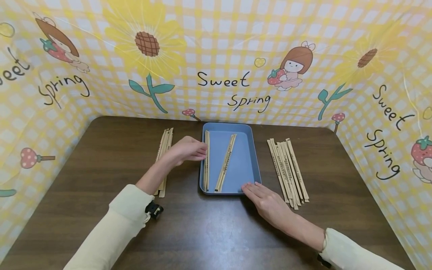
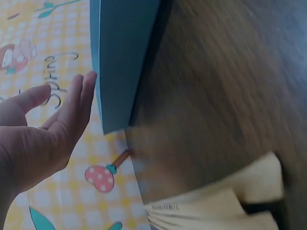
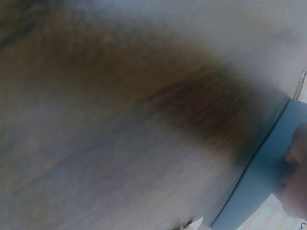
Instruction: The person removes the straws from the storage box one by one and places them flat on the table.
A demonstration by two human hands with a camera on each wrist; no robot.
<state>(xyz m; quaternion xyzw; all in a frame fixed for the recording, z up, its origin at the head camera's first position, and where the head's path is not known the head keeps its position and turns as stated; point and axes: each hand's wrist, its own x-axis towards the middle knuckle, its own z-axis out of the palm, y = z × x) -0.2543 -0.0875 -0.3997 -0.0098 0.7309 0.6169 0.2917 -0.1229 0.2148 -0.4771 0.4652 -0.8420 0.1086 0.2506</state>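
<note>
A blue tray [image 1: 233, 193] lies on the table, holding a few long slim brown paper packets. Some packets [image 1: 207, 165] stand along its left wall; one packet [image 1: 226, 163] slants across the middle. My left hand [image 1: 187, 150] reaches to the left rim, fingertips beside the packets there. In the left wrist view, the same hand [image 2: 53, 129] has extended fingers and its thumb apart, close to the tray wall [image 2: 120, 62]. My right hand [image 1: 270, 204] grips the tray's near right corner, fingers over the rim; its wrist view shows part of that hand [image 3: 298, 167] against the outer wall.
Left of the tray lies a bundle of similar packets [image 1: 165, 144], partly hidden by my left arm. Another packet bundle [image 1: 288, 172] fans out on the right. A printed yellow checked cloth [image 1: 233, 45] walls the dark wooden table [image 1: 209, 232] at back and sides.
</note>
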